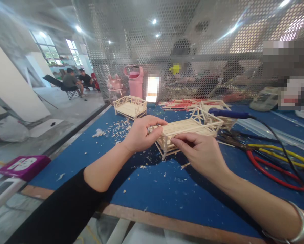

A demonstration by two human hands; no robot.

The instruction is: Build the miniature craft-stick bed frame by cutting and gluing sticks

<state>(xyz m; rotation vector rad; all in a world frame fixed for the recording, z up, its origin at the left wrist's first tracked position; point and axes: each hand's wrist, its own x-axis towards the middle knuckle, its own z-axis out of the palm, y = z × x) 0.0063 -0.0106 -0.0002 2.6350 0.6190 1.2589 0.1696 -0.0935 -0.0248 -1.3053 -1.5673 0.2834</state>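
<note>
A small bench-like model of pale wooden sticks [183,128] stands on the blue tabletop, with a slatted top, short legs and a braced frame at its far right end. My left hand [145,132] is closed round its near left corner post, thumb and fingers on either side. At the model's front rail, my right hand [201,149] pinches with thumb and forefinger; whether a separate stick lies between those fingertips is hidden. Behind my left hand sits a similar stick model [131,106], finished with railings, touched by neither hand.
Red-tipped sticks [185,104] lie in a pile at the back. A blue-handled corded tool [228,113] rests at the right, near pliers with red and yellow handles [281,157]. Wood crumbs [117,128] litter the blue table [152,193]. A perforated metal screen [142,44] rises behind.
</note>
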